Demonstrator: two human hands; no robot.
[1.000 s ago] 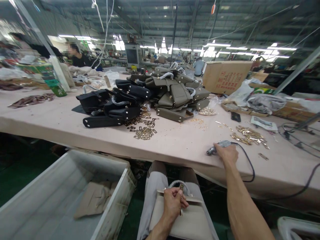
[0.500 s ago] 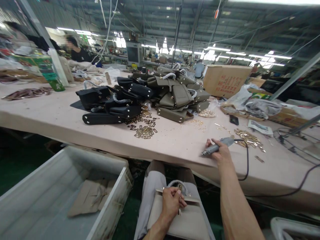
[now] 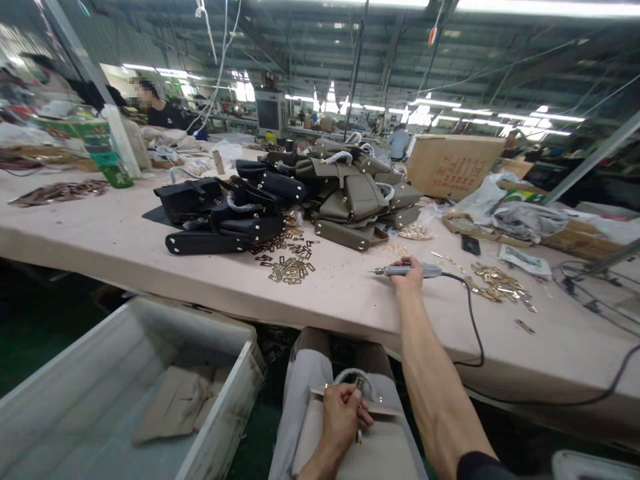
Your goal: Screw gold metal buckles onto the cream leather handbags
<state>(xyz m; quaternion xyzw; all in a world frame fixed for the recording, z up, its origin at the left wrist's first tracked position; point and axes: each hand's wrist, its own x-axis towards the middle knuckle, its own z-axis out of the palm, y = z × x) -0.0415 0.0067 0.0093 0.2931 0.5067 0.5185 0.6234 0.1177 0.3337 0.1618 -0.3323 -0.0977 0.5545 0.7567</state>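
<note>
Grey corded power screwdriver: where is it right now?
Head view, right of centre: the grey corded power screwdriver is in the right hand on the pink worktable, before the olive handbags.

The right hand [image 3: 409,275] now sits farther out on the table [image 3: 100,233] than a second ago, nearer the scattered gold fittings [image 3: 290,267], with the arm stretched straighter. The corded tool [image 3: 407,270] it grips now lies level, tip pointing left (earlier it angled down toward the table edge), seemingly lifted just clear of the surface.
</note>
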